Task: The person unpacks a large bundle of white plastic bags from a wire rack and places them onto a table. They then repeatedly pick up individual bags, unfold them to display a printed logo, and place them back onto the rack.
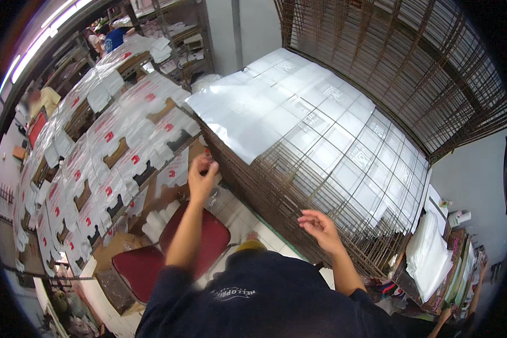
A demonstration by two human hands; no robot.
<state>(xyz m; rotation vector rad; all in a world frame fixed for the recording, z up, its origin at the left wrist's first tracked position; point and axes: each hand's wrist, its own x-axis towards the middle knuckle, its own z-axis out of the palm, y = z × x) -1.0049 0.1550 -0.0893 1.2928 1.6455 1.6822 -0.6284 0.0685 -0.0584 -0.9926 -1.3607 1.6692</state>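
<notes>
Best keep the glossy, white, plastic-looking sheet (236, 121) flat on rusty-brown wire racks (273, 194); left hand (203, 170) and right hand (320, 228) curl, grips unclear.

A stack of flat, rust-brown wire racks (287, 174); glossy white printed sheets (339, 135) show through the top rack's square mesh, and a smooth pale sheet (236, 125) covers the left end.
</notes>
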